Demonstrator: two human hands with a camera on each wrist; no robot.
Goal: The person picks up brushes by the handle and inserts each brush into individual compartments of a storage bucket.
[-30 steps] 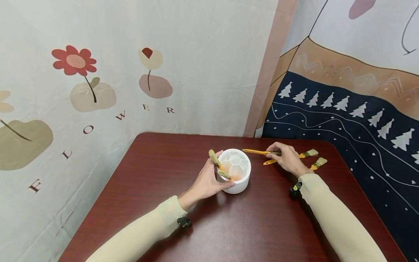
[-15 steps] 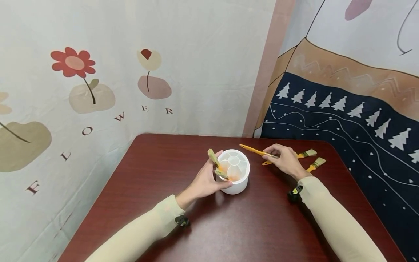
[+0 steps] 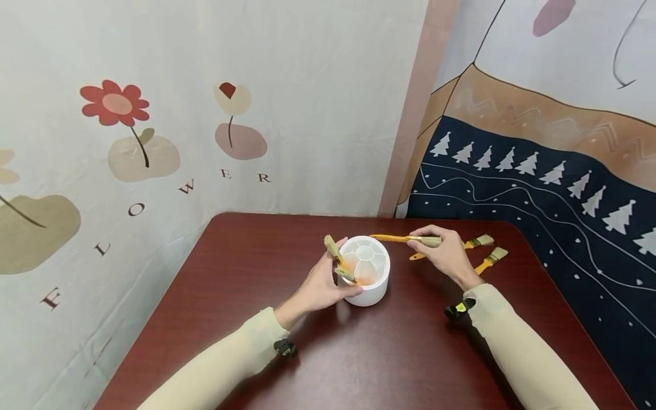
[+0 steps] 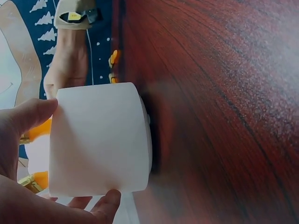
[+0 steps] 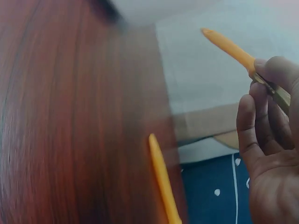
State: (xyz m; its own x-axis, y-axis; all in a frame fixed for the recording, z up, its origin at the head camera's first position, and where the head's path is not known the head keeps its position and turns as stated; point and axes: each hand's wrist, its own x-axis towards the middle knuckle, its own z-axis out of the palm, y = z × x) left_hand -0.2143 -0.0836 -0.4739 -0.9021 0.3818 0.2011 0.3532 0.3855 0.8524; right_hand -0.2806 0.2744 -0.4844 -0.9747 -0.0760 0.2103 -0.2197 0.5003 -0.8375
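A round white holder [image 3: 372, 293] with several compartments stands on the table, two yellow-handled paintbrushes [image 3: 333, 248] leaning in its left side with bristles up. My left hand [image 3: 324, 285] grips its side, thumb near the front and fingers round the far side; the left wrist view shows the holder's smooth wall [image 4: 100, 140] between thumb and fingers. To the right, my right hand [image 3: 445, 250] pinches another paintbrush [image 3: 389, 238] near its metal band, the yellow handle pointing left toward the holder's rim. In the right wrist view that handle [image 5: 229, 48] is raised off the table.
Two more yellow-handled paintbrushes lie at the table's right: one brush [image 3: 480, 241] partly behind my right hand, the other brush [image 3: 493, 257] nearer. The dark red table [image 3: 246, 245] meets a hanging cloth [image 3: 307, 142] at its back edge.
My right hand has lifted the paintbrush off the table and brought its handle tip left, close to the holder's rim. My left hand keeps its grip on the holder.
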